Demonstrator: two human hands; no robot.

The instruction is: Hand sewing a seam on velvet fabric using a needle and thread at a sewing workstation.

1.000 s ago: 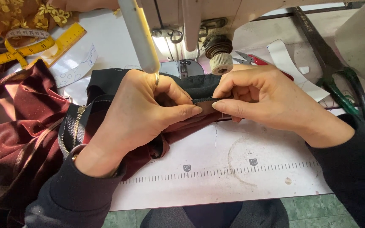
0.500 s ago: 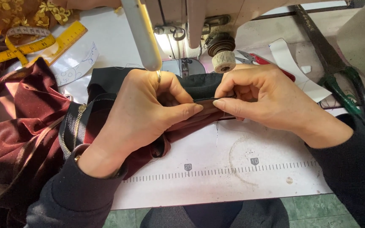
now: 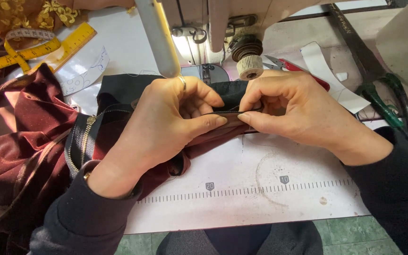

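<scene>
White table (image 3: 260, 208) with a printed ruler line lies under my hands, and a sewing machine (image 3: 213, 23) stands right behind them. My left hand (image 3: 166, 123) and my right hand (image 3: 289, 111) meet thumb to thumb, both pinching a folded edge of dark red cloth (image 3: 20, 141) with black cloth (image 3: 119, 89) on it. A zipper (image 3: 83, 141) runs beside my left wrist. Past my left hand lies a yellow tape measure (image 3: 34, 49). Green-handled scissors (image 3: 383, 101) rest beyond my right hand.
</scene>
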